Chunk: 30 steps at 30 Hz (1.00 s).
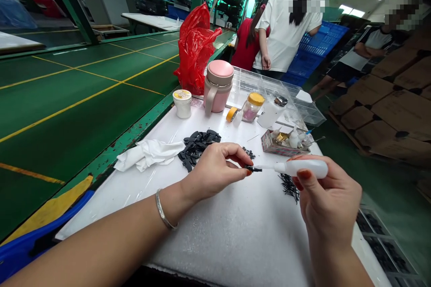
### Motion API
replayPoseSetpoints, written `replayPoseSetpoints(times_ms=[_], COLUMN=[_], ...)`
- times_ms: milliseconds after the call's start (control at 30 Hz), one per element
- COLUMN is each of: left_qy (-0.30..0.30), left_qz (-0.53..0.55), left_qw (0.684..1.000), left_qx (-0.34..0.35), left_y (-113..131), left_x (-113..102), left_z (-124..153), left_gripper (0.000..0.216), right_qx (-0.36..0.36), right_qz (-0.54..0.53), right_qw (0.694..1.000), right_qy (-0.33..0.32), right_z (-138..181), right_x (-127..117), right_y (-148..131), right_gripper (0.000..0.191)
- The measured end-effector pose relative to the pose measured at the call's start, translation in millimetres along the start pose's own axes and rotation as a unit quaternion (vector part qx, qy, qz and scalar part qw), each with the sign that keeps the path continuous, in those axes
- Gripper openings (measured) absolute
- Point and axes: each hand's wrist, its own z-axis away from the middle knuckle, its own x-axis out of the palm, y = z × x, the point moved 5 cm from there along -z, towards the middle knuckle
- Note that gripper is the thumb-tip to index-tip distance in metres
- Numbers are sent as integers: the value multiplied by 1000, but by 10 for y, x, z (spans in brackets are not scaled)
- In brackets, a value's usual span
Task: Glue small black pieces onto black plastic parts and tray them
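My left hand (pixel 215 170): finger and thumb pinched on a part (pixel 257 170), over the table (pixel 232 237) between its left and right edges. My right hand (pixel 332 197): fingers curled round a bottle (pixel 313 169), nozzle (pixel 269 167) at the part. Risks, I judge: hard squeezing could flood it; slack pinching, drop it.

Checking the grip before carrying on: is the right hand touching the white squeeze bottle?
Touching. The head view plainly shows the right hand gripping the white squeeze bottle, its thumb against the bottle's near side.
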Motion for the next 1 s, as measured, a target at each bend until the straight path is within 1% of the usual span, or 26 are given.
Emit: replayPoseSetpoints(times_ms=[167,333,800,1000], left_qy=[3,4,9,15], left_qz=[-28,-38,-62,-70], left_qw=[1000,999,997,997], left_qx=[11,9,42,34], left_y=[24,17,45,46], left_x=[-1,-4,-10,-17], left_z=[18,18,27,32], left_gripper=[12,12,8,8], right_qx=[-6,-22,-40,-43], right_qz=[-1,5,13,23], right_qw=[1000,1000,999,999], right_qy=[4,9,13,13], right_z=[-2,-10,-3,0], right_x=[4,-1,-12,2], right_y=[1,-14,-26,-18], right_gripper=[23,22,22,24])
